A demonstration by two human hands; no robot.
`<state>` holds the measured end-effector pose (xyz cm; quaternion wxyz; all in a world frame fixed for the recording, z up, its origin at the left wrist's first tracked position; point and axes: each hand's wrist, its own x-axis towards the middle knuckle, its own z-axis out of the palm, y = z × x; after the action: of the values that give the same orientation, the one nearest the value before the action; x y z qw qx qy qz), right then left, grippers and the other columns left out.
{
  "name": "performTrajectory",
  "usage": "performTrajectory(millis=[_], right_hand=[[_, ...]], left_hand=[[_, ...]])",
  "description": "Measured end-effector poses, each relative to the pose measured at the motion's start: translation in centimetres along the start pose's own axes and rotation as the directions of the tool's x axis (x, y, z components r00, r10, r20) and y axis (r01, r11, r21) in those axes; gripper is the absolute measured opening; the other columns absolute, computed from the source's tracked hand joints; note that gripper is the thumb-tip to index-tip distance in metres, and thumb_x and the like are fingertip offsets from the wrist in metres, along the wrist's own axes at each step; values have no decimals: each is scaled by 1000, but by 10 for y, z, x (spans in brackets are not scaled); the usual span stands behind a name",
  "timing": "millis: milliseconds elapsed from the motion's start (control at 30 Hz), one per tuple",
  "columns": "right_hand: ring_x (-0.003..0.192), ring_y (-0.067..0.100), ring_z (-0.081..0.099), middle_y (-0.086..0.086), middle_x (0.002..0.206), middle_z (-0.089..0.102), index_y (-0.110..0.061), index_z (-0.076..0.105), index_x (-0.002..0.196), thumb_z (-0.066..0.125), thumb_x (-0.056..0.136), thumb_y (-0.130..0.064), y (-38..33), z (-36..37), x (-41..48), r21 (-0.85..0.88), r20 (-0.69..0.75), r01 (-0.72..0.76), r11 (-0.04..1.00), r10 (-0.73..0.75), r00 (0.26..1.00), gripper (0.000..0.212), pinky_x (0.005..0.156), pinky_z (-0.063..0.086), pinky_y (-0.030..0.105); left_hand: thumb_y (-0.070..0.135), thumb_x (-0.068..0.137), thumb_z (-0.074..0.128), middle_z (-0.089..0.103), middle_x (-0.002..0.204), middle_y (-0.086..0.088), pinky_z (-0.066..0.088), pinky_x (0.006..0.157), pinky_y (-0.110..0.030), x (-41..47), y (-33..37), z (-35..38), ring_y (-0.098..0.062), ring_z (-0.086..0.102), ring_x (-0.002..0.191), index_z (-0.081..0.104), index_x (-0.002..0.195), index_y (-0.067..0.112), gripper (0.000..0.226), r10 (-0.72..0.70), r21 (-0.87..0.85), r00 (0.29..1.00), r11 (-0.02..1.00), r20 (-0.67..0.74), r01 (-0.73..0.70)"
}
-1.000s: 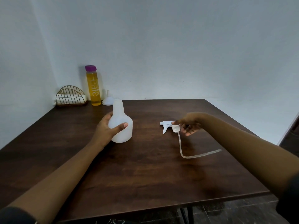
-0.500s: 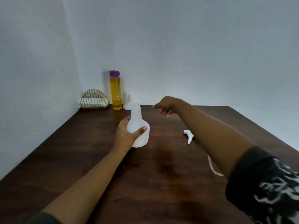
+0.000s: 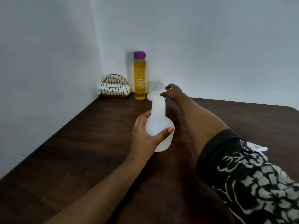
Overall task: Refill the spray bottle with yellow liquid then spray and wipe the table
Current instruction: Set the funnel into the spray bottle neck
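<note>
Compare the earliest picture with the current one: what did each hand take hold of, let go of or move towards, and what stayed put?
The right hand let go of the spray head, left lying on the table, and reached to the far corner, where it now arrives at the white funnel. The left hand kept its grip on the open spray bottle. The yellow bottle and wire holder stayed put.

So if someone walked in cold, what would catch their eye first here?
Probably the tall bottle of yellow liquid with its purple cap, standing by the wall in the far corner beside a gold wire rack. Next, the white spray bottle at table centre, uncapped, in the left hand's grip, while the right hand reaches past it.
</note>
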<state>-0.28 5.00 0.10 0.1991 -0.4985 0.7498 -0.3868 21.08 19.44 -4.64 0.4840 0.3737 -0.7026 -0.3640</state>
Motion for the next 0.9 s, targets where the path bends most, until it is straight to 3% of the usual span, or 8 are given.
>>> performTrajectory(millis=[67,133,267,467,667,767,900], right_hand=[[86,17,56,11,119,59,-9,48,124,72,79,-22,-1,5,16,1,28,22,1000,-22,999,53,60,41,21],[97,20,57,9,125,56,-9,47,126,74,78,-25,-4,9,29,-42,54,61,997,-59,997,57,73,42,23],[118,22,51,8,129,55,-9,49,127,73,79,-30,-4,17,48,-173,78,145,974,-133,988,58,84,33,22],[117,24,51,8,127,57,-9,50,128,66,85,-27,-4,31,61,-204,41,191,960,-187,982,49,84,34,24],[96,23,56,8,100,62,-10,61,99,69,79,-22,-18,18,43,-195,-66,198,961,-214,975,24,74,39,27],[77,30,66,10,82,61,-8,55,80,67,75,-13,-31,-7,18,6,-117,120,993,-118,986,14,76,56,37],[64,25,64,14,74,63,-7,53,65,67,76,-3,-45,-47,-31,401,-133,32,916,24,991,19,74,58,34]], left_hand=[[64,57,71,39,108,37,38,65,3,-1,2,-1,24,39,100,37,115,50,69,-3,-3,1000,1000,0,3],[66,54,69,40,109,37,38,66,6,-3,2,-2,26,38,101,38,115,50,71,-2,-10,1000,1000,1,2],[65,53,70,43,113,34,42,70,3,-3,1,-2,15,43,106,40,117,48,73,-10,-16,1000,1000,16,10],[62,54,72,44,113,33,41,72,4,-2,-1,-1,12,45,106,40,117,48,72,-17,-15,1000,1000,15,17],[62,55,71,44,113,29,44,69,-4,0,1,-1,4,47,105,38,119,47,73,-32,4,999,999,19,32],[56,60,77,44,117,23,42,76,-10,0,1,0,1,47,106,39,118,46,70,-39,-13,999,999,18,40],[53,62,78,42,117,21,39,75,-10,0,2,-1,0,45,102,41,121,42,70,-51,-24,998,998,24,51]])
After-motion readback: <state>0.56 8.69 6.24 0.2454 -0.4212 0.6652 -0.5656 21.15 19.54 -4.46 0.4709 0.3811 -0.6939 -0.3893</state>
